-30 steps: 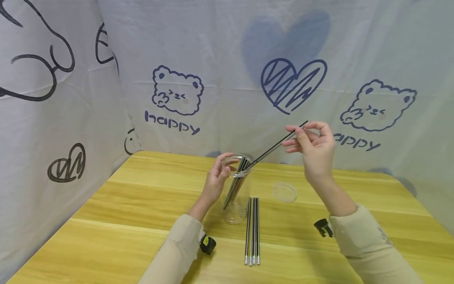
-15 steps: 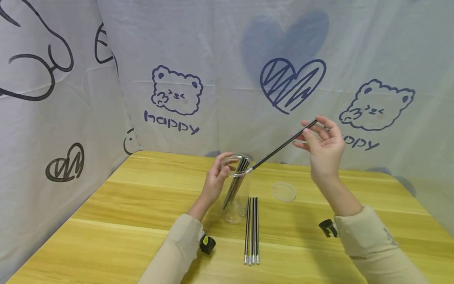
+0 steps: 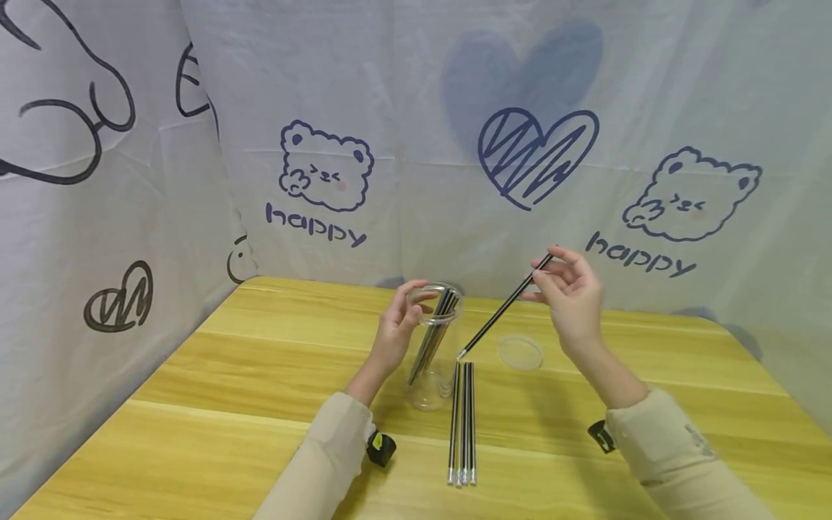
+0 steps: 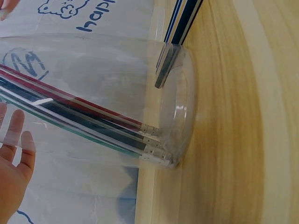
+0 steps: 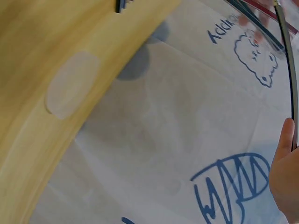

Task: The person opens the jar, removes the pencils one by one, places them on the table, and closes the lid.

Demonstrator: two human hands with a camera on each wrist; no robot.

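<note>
My left hand (image 3: 391,334) grips the rim of a clear plastic jar (image 3: 429,393), which stands upright on the table. Several pencils (image 4: 84,109) lean inside the jar, their metal-ringed ends at its bottom. In the right hand (image 3: 573,303), thumb and fingers pinch the upper end of a dark striped pencil (image 3: 503,309). That pencil slants down to the left, outside the jar, its silver end just above the far ends of a row of pencils (image 3: 463,422). The row lies side by side on the table, silver ends toward me.
A round clear lid (image 3: 521,352) lies flat on the wooden table (image 3: 214,375), right of the jar. Behind the table hangs a white cloth (image 3: 416,144) with printed drawings. A black band (image 3: 380,448) sits at the left sleeve.
My right hand has drawn the pencil up out of the jar, then moved it down and left toward the row. The left hand and the jar have stayed in place.
</note>
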